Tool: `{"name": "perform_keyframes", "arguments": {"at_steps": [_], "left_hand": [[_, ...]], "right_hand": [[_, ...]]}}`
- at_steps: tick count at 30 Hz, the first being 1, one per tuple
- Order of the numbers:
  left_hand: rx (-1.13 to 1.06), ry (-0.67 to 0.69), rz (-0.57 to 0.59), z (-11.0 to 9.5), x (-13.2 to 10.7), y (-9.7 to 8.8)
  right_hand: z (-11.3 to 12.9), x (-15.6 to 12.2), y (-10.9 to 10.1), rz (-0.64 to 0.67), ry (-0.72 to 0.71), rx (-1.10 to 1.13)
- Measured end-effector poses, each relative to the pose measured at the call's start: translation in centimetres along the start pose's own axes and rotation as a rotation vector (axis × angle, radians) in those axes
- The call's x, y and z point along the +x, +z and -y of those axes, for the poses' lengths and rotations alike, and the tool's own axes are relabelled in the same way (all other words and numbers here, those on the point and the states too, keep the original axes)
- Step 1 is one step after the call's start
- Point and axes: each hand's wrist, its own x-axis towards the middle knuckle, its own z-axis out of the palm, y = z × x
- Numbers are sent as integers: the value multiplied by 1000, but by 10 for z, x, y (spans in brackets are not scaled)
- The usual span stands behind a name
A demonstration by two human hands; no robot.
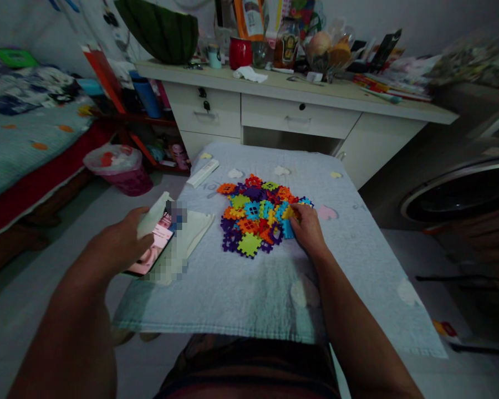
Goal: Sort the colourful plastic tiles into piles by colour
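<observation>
On the cloth-covered table lies a heap of interlocking plastic building pieces (249, 226) in purple, orange, green, blue, yellow and red. My right hand (308, 226) is at the heap's right edge, its fingers curled on yellow and blue pieces; the fingertips are partly hidden. At the table's left edge my left hand (122, 241) pinches a pale, thin, cloth-like piece (154, 215) between thumb and fingers. Right beside that thumb is a phone (156, 246) with a lit screen, partly blurred out. Under the phone spreads a cream cloth or bag (197, 230).
A white narrow box (203, 173) lies on the table's far left. Beyond stands a white drawer cabinet (270, 111), with a cut watermelon (162, 30), a red mug (240, 52) and jars on top. A lined bin (122, 172) is left; a washing machine (457, 188) is right.
</observation>
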Motion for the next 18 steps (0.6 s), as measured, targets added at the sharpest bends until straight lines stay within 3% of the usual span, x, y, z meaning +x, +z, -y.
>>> {"name": "perform_keyframes", "arguments": {"at_steps": [18], "left_hand": [[-251,-13,-79,-4,-14,-10]], "right_hand": [[0,-1,1,-9,2,2]]}}
